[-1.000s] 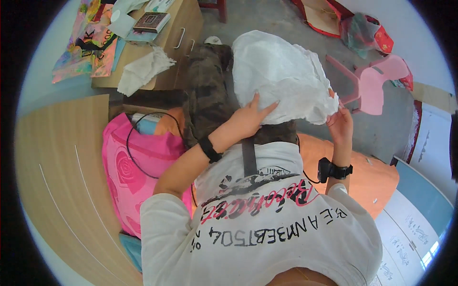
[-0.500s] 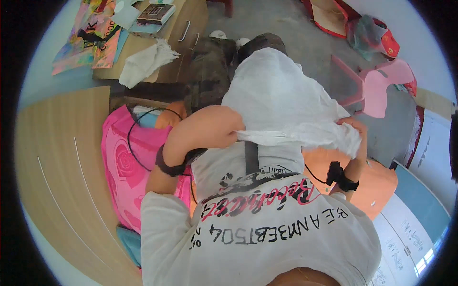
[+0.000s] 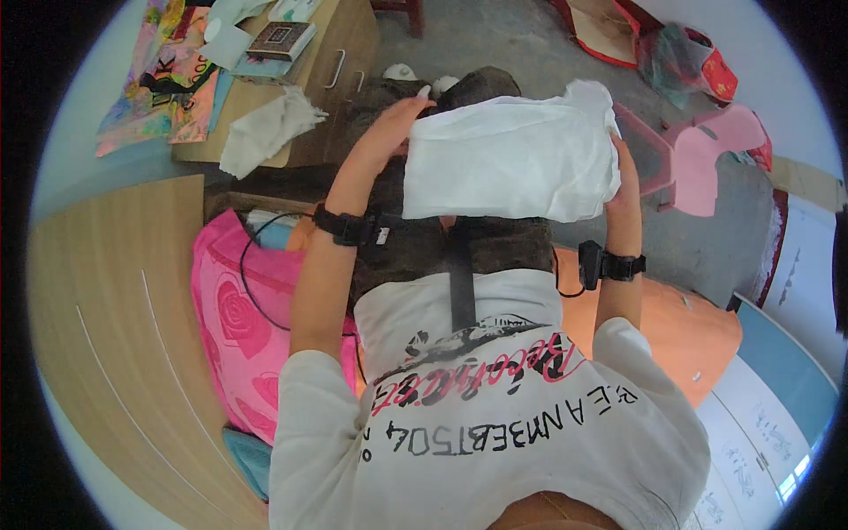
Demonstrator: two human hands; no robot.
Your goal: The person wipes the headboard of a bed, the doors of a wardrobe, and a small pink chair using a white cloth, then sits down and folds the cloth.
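A white cloth [image 3: 508, 163], folded into a wide rectangle with a ruffled far right corner, lies over my lap. At its left edge is my left hand [image 3: 402, 124], fingers stretched forward past the far left corner; the underside of that hand is hidden. My right hand [image 3: 623, 181] grips the right edge, its fingers partly hidden behind the cloth. Both wrists carry black straps with small devices. Below the cloth show my dark trousers [image 3: 503, 252].
A wooden cabinet [image 3: 344, 115] at the far left bears a book [image 3: 281, 41] and a crumpled white cloth [image 3: 269, 132]. A pink plastic chair [image 3: 698, 168] stands right. Beside me are a pink rose-patterned fabric [image 3: 234, 309] and an orange one [image 3: 680, 327]. Bags [image 3: 685, 66] lie far right.
The cloth has gone from loosely spread, its near edge lifted, to a compact folded rectangle. My left hand has moved forward along its left side; my right hand also shifted forward and left.
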